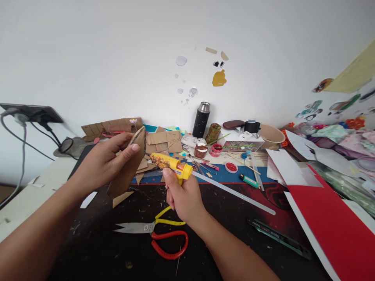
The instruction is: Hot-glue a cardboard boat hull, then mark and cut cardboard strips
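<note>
My left hand (109, 160) grips a cardboard piece (129, 173), its thumb on the face turned toward the right and its top edge tilted up. Wrapped in my right hand (183, 193) is a yellow hot glue gun (170, 163), its stained nozzle pointing left at the cardboard, a small gap apart. A long clear glue stick (234, 192) sticks out from the back of the gun. Below my hands, scissors (146, 228) with one yellow and one red handle lie spread on the dark mat (96, 249).
Cardboard scraps (164, 141) pile up at the back. A black thermos (201, 119), paint jars (216, 150) and a red paint lid (231, 167) stand behind. A green utility knife (279, 238) lies right, beside red card (331, 222). Plugged cables (22, 117) hang at left.
</note>
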Motion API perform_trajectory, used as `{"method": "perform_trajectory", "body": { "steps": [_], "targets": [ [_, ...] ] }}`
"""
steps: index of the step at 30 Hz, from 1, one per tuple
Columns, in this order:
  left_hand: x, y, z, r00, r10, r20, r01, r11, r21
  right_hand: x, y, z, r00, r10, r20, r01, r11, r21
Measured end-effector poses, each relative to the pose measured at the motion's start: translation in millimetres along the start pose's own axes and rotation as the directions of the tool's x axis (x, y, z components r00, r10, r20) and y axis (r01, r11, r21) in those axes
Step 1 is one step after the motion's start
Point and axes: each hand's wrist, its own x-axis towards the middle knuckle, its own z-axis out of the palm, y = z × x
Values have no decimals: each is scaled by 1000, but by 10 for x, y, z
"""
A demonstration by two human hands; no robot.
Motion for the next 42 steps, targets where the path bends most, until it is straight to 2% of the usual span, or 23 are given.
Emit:
{"method": "perform_trajectory", "body": {
  "steps": [5, 17, 42],
  "targets": [
    [4, 24, -20, 1000, -6, -27, 6, 1000, -6, 31, 35, 1, 1000, 14, 1, -14, 999, 52],
    [29, -7, -9, 1000, -8, -2, 8, 1000, 15, 23, -60, 6, 999, 16, 41, -22, 987, 158],
    [2, 9, 20, 1000, 20, 3, -20, 1000, -12, -1, -52, 5, 1000, -6, 4, 5, 997, 71]
  ]
}}
